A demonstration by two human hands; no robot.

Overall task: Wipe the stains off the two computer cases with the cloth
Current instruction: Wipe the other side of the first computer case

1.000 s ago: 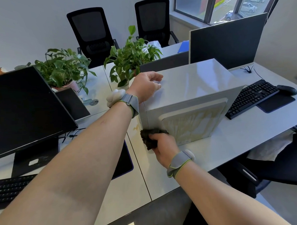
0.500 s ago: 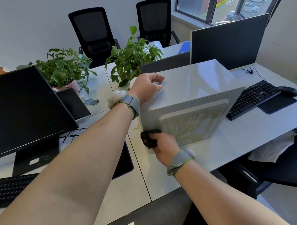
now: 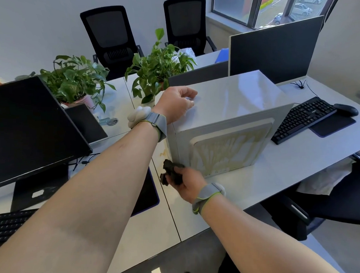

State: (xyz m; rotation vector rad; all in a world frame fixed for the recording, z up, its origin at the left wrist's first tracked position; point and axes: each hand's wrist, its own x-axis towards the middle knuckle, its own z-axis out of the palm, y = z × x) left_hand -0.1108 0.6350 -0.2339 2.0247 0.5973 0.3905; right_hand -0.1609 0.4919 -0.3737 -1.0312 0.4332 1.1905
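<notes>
A white computer case (image 3: 231, 106) stands on the desk (image 3: 278, 173), its near face streaked with yellowish stains (image 3: 230, 153). My left hand (image 3: 175, 103) rests on the case's top near its left corner, fingers loosely curled on the surface. My right hand (image 3: 189, 182) grips a crumpled dark cloth (image 3: 171, 173) at the case's lower left front corner, just above the desk. A few small yellowish spots mark the desk left of the case. Only one case is in view.
A black monitor (image 3: 30, 129) and keyboard (image 3: 8, 224) sit at the left. Two potted plants (image 3: 156, 65) stand behind the case. A second monitor (image 3: 274, 47), keyboard (image 3: 305, 117) and mouse (image 3: 346, 109) lie at the right. A chair (image 3: 330, 202) sits at the lower right.
My right hand with the cloth has slid slightly left and down, off the case's front toward its lower left corner. My left hand stays on the top.
</notes>
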